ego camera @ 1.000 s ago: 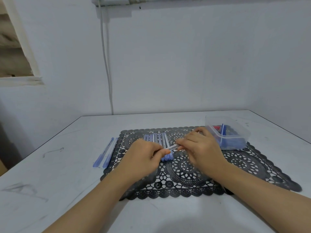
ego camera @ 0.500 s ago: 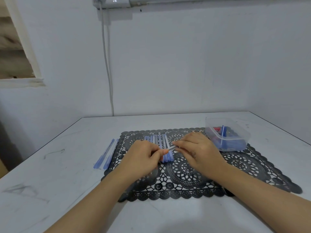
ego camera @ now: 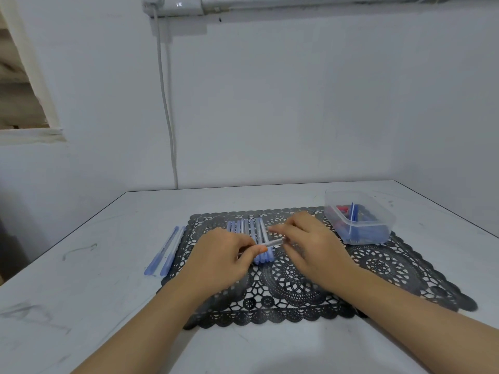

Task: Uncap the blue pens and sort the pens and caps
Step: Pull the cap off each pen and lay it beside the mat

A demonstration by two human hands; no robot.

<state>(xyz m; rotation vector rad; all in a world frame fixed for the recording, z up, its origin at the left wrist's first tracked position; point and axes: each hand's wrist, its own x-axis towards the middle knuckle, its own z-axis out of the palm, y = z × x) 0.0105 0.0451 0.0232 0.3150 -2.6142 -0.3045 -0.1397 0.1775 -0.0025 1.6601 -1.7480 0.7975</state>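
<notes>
While both hands are meeting over the middle of the frame, the left hand [ego camera: 222, 259] is pinching one end of a pen [ego camera: 275, 242] between thumb and forefinger. The right hand [ego camera: 313, 247] is curling its fingers round the other end, so the pen is hanging crosswise just above the row of blue pens [ego camera: 251, 229] lying side by side on the black lace mat [ego camera: 378, 268]. Which end is carrying the cap is hidden under the fingers, so I cannot tell whether it is off yet. Judging by the grip, the uncapping pull is what is going on, and it is best done as a straight tug along the barrel with the left hand holding firm, not a bend that could flick the cap away or knock the row beneath. Over to the left, two pens [ego camera: 167, 251] are lying on the table [ego camera: 108, 306] just beside the mat. At the mat's upper right corner a clear plastic box [ego camera: 378, 206] holding blue and red bits is sitting, seemingly the place for caps.
</notes>
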